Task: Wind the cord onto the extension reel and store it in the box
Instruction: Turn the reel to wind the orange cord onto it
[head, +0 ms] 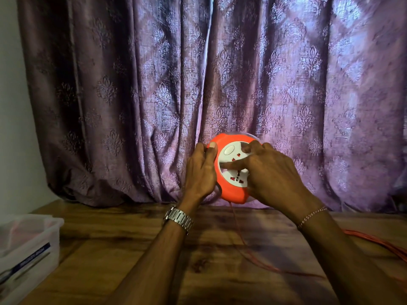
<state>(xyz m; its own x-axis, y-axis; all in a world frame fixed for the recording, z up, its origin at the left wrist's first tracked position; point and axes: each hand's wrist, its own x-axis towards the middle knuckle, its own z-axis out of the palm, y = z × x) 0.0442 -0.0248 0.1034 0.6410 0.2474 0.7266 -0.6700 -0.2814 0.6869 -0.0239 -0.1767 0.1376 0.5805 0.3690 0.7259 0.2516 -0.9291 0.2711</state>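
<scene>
Holding the orange extension reel [229, 190] up off the wooden table [132, 249] w/ both hands, face turned toward the camera, in front of a purple patterned curtain [154, 84]. Left hand [201, 170] grips the reel's left edge, thumb curled over the orange rim near the top, other fingers wrapped round the side & back. Right hand [267, 172] lies across the white socket plate, thumb on the plate's middle, fingers curled onto its upper part & right side; looks like a grip on the centre piece, though exact contact under the palm is hidden. Two sockets w/ red slots & a white oval button show between the hands.

Thin orange cord [240, 238] drops from the reel's bottom edge to the table, trails right & blurs out; more loose cord is bunched at the table's right edge. Clear plastic box [33, 243] sits at the far left of the table, well apart from the reel.

Metal watch [178, 219] on left wrist, thin bead bracelet [311, 215] on right wrist.
</scene>
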